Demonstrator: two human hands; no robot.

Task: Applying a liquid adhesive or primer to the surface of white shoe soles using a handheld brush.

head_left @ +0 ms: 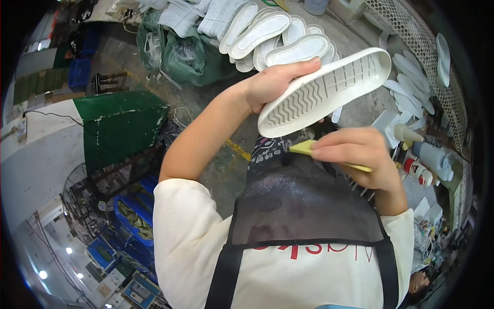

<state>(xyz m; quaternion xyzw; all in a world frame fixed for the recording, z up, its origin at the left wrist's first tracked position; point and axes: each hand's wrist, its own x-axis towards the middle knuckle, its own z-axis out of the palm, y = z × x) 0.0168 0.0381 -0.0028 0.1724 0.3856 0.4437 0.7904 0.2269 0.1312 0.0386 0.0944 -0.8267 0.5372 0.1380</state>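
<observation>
My left hand (278, 82) is closed on a white shoe sole (329, 92), gripping it by the heel half and upper edge. The sole is tilted up toward me, showing wavy and straight grooves inside a smooth raised rim. Below it and a little to the right, my right hand (363, 152) pinches a slim yellow-handled tool (303, 148). The tool points left, apart from the sole, above my dark apron. Its dark tip blends into the apron, so its kind is not clear.
Several white soles (260, 36) are piled beyond my left hand, beside a green sack (180, 56). More flat white pieces (409, 85) lie at the right, near bottles (432, 159) and a mesh panel (411, 26). A green-sided bench (121, 126) stands left.
</observation>
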